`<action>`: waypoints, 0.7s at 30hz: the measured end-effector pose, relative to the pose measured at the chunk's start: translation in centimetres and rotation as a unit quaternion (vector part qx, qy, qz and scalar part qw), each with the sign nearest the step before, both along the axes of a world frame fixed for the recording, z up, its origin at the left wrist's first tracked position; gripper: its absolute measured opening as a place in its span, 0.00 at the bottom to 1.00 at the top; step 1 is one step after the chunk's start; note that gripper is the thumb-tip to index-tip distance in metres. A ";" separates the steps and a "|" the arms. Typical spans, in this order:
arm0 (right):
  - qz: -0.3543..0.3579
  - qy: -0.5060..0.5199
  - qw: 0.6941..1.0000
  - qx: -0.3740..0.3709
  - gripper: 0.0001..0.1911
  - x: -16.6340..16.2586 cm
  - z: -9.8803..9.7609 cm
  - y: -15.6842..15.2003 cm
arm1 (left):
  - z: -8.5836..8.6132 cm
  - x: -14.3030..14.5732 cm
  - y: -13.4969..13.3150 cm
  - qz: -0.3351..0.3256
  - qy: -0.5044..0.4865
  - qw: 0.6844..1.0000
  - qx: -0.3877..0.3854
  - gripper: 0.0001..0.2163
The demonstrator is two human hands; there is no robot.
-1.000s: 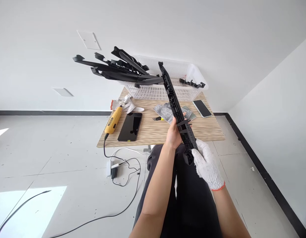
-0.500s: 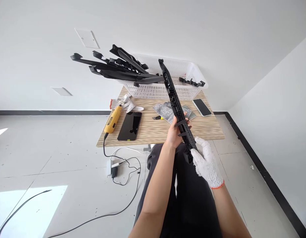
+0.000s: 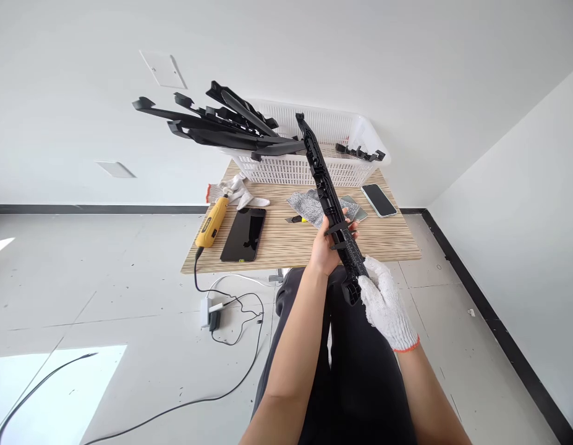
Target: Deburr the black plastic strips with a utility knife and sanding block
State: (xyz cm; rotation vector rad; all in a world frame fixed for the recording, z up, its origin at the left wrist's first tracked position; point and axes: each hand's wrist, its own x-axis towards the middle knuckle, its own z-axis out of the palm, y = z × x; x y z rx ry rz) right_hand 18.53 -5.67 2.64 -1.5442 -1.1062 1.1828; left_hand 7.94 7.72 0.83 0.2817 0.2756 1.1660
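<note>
A long black plastic trim piece (image 3: 326, 191) slants over the table's front edge, its ribbed inner side facing up. My bare left hand (image 3: 327, 246) is wrapped round its middle from beneath, fingertips showing at the right side. White knit glove with an orange cuff covers my right hand (image 3: 383, 303), which is closed at the near end of the trim piece, thumb and fingers pinching its right edge. Beneath the piece lie a grey cloth (image 3: 305, 204) and a utility knife (image 3: 295, 219), partly hidden.
Several similar black trim pieces (image 3: 221, 137) stick out leftward from a white plastic basket (image 3: 286, 172). On the wooden table (image 3: 286, 247) lie a yellow rotary tool (image 3: 212, 224), a white glove (image 3: 242, 194), a black tablet (image 3: 243, 235) and a phone (image 3: 379, 200). Cables (image 3: 230, 296) run along the floor.
The trim piece has shifted very slightly, its far end a little lower. My gloved right hand has moved a touch left and up along its near end. My left hand keeps its hold.
</note>
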 end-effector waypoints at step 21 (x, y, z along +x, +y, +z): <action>-0.071 -0.422 0.881 0.201 0.23 7.4 11.2 12.2 | -0.5 -0.8 -0.2 -0.117 0.072 0.979 0.150 0.23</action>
